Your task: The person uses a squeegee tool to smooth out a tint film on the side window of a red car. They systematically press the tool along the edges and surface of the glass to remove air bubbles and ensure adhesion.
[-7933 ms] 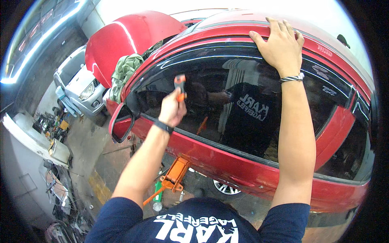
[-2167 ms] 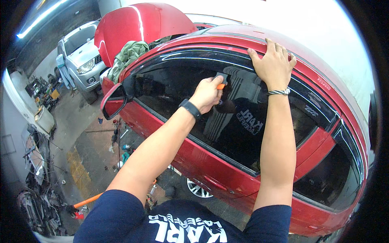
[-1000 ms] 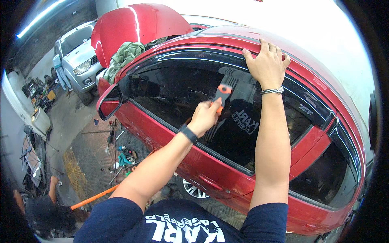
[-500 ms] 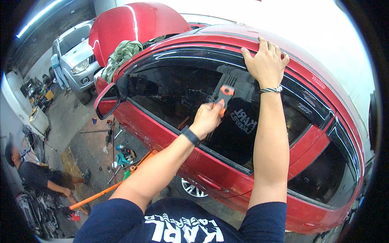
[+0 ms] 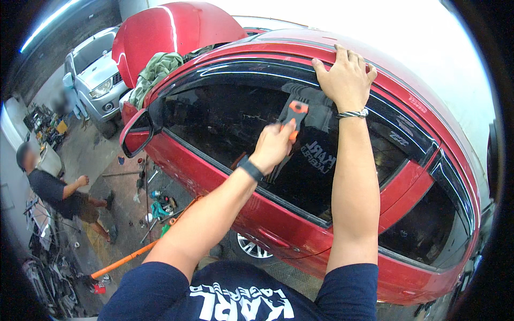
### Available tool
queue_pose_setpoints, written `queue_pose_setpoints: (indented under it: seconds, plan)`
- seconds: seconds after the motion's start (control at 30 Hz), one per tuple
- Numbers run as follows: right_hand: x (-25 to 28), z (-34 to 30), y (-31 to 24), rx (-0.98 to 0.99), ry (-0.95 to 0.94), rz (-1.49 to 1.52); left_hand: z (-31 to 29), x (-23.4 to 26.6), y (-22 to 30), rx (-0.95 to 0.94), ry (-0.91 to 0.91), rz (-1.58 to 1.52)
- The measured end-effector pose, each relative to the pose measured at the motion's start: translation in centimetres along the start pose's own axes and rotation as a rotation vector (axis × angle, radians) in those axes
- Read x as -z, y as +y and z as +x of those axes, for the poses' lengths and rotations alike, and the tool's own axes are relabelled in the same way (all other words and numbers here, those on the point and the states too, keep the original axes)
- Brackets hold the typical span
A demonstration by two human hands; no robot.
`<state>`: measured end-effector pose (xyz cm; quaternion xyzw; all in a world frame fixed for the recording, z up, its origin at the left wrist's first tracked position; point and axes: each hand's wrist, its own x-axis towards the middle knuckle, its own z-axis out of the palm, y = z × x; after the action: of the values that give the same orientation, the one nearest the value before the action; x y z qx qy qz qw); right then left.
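My left hand (image 5: 274,147) is wrapped round a black and orange scraper (image 5: 296,114), which I hold against the dark front side window (image 5: 225,117) of a red car. Greyish streaks run on the glass around and above the tool, and my shirt is reflected in it. My right hand (image 5: 347,80) lies spread on the red roof edge above the window, fingers over the rim, holding nothing. A dark band circles my left wrist; a twisted bracelet is on the right one.
The car's side mirror (image 5: 137,132) juts out at the left, near green cloth (image 5: 158,72) and the raised red hood (image 5: 176,37). An orange bar (image 5: 126,258) and scattered tools (image 5: 160,206) are low on the left. A person (image 5: 59,190) walks there; a silver car (image 5: 96,75) stands behind.
The scraper has moved slightly up the glass with my left hand. My right hand stays on the roof edge. The person at the left has gone from low down to upright, farther back.
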<state>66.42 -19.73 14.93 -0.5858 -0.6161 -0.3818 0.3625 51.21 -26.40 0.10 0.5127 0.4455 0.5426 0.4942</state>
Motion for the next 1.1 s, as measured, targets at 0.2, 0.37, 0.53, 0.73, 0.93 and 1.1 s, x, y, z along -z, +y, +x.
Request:
queue_pose_setpoints:
  seconds: [0.2,0.37,0.53,0.73,0.93,1.1]
  plan:
    - [0.9,0.4,0.1,0.002,-0.06,-0.008,2.8,-0.8,3.1,-0.043,0.024,0.057]
    - [1.0,0.2,0.2,-0.013,-0.051,-0.017,-5.1,3.4,-3.5,0.152,-0.027,-0.096]
    - [0.9,0.3,-0.7,-0.024,-0.042,-0.026,-0.1,5.2,-0.8,0.034,0.001,-0.076]
    - [1.7,0.7,-1.0,-0.031,-0.1,-0.04,2.6,5.2,1.7,-0.005,0.01,-0.006]
    - [0.9,0.4,-1.0,-0.035,-0.087,-0.061,-5.2,8.8,-5.7,0.184,0.05,-0.016]
    - [1.4,0.7,-1.0,-0.066,-0.166,-0.094,2.8,6.8,1.4,-0.008,-0.01,-0.062]
